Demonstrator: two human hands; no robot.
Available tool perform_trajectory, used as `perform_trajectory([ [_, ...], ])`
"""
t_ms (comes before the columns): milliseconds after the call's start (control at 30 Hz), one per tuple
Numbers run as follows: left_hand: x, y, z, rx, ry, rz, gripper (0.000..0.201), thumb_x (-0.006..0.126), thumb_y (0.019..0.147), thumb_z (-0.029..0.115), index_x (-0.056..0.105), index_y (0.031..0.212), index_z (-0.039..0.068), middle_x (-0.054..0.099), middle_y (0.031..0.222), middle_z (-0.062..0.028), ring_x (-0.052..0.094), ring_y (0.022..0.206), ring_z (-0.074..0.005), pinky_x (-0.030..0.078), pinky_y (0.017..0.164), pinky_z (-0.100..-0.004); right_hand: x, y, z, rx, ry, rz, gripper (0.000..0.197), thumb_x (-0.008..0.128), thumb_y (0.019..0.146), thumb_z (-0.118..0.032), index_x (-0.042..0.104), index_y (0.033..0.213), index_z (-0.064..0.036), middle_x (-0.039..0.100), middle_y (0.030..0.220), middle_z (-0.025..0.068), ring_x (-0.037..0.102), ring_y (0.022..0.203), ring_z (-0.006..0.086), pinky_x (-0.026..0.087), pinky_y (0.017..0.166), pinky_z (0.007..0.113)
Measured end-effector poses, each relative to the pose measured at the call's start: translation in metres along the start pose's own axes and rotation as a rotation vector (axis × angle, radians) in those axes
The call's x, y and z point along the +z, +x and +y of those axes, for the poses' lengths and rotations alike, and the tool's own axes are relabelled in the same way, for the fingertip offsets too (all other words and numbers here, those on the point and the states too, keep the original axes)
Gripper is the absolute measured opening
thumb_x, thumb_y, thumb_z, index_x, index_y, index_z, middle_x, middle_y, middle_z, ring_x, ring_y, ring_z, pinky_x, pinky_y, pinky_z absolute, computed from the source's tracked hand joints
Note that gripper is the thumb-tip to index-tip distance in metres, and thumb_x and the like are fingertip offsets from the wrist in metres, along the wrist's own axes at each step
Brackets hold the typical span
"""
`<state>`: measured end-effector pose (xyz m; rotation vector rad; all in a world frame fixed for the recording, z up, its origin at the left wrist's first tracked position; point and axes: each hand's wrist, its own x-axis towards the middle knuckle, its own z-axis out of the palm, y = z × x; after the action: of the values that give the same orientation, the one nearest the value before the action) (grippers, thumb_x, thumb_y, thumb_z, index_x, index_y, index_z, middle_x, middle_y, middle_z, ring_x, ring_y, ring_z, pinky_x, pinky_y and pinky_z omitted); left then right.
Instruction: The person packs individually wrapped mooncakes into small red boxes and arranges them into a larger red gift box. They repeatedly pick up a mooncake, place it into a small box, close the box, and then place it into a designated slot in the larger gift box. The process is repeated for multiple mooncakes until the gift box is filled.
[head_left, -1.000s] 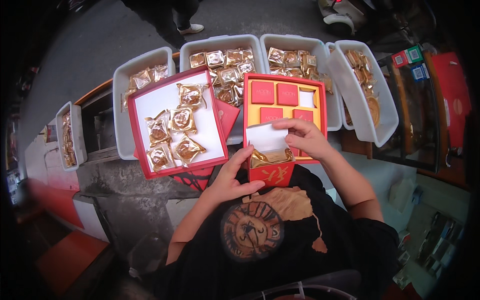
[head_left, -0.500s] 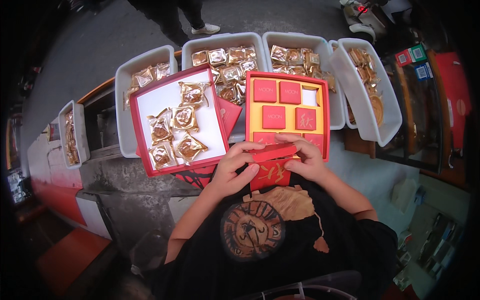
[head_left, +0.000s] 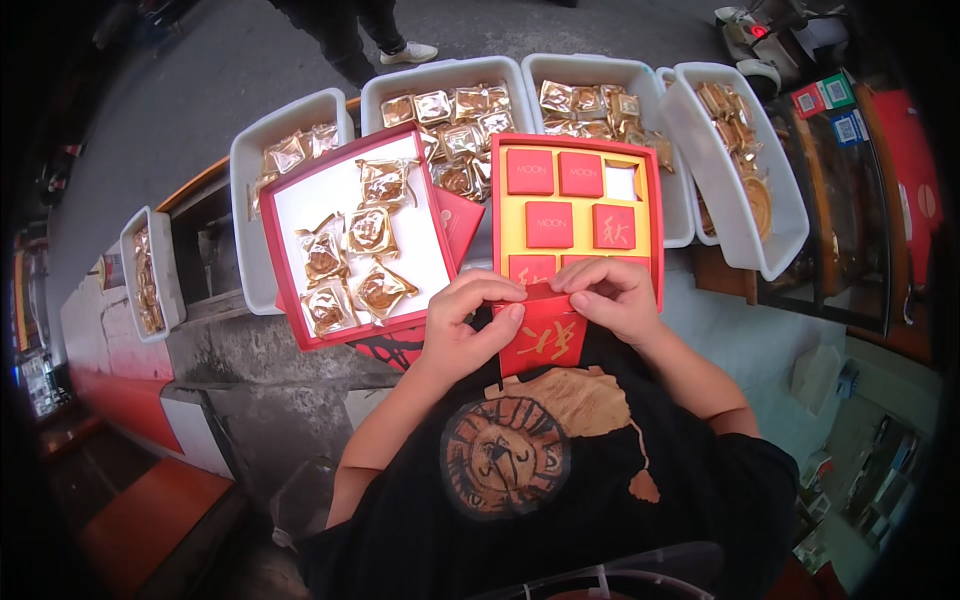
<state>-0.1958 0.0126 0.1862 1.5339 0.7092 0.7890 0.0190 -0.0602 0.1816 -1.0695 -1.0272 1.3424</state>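
Note:
Close to my chest, a small red box (head_left: 540,344) with a gold character on its side is held between my two hands. My left hand (head_left: 468,318) pinches its left upper edge, and my right hand (head_left: 612,300) presses the top at the right; the fingers partly hide its flap. Just beyond is a large red gift box (head_left: 578,147) with a yellow insert, holding several small red boxes (head_left: 549,226) in its compartments. One compartment at its far right shows white. To the left, a red-rimmed white tray (head_left: 300,205) bears several wrapped mooncakes (head_left: 372,232).
Several pale plastic bins (head_left: 290,110) of gold-wrapped mooncakes stand in a row at the back. A smaller bin (head_left: 150,280) is at the far left. Red packaging (head_left: 462,225) lies partly under the tray. A person's legs (head_left: 350,35) show beyond the bins.
The small box's top flap, raised before, is now pressed down by my fingers. My hands have come slightly closer together over it.

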Motion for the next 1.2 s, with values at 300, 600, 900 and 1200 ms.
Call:
perform_trajectory([
  [300,-0.001,0.000,-0.003,-0.052,0.004,-0.019,0.013,0.070,0.080,0.002,0.069,0.093,0.002,0.066,0.091,-0.0076,0.062,0.083,-0.0173,0.048,0.074,-0.0276,-0.011,0.005,0.008,0.105,0.095,-0.059,0.003,0.063,0.087,0.001,0.064,0.089,0.0009,0.067,0.100,0.0124,0.062,0.098,0.0187,0.050,0.087,0.032],
  [600,-0.004,0.000,0.001,0.159,0.169,-0.115,0.017,0.073,0.079,0.006,0.070,0.096,0.003,0.066,0.097,-0.0087,0.063,0.084,-0.0194,0.049,0.073,-0.0295,-0.018,0.009,0.009,0.183,0.184,-0.059,0.003,0.064,0.084,0.001,0.064,0.087,0.0002,0.068,0.096,0.0129,0.063,0.097,0.0219,0.049,0.089,0.036],
  [900,-0.009,-0.015,-0.018,-0.150,-0.200,-0.076,0.018,0.073,0.081,0.003,0.070,0.099,0.003,0.063,0.108,-0.0094,0.062,0.094,-0.0144,0.053,0.075,-0.0265,-0.010,0.008,0.006,0.074,-0.083,-0.155,0.006,0.070,0.083,-0.004,0.068,0.085,0.0008,0.068,0.099,0.0113,0.063,0.100,0.0191,0.050,0.087,0.032],
  [1200,-0.002,0.005,-0.055,-0.544,-0.720,0.431,0.019,0.065,0.087,0.001,0.048,0.090,0.008,0.062,0.105,-0.0082,0.063,0.091,-0.0137,0.051,0.081,-0.0270,-0.015,0.007,0.037,0.488,-0.060,0.213,0.057,0.060,0.095,-0.027,0.037,0.142,-0.0038,0.048,0.137,0.0131,0.054,0.114,0.0150,0.047,0.090,0.031],
])
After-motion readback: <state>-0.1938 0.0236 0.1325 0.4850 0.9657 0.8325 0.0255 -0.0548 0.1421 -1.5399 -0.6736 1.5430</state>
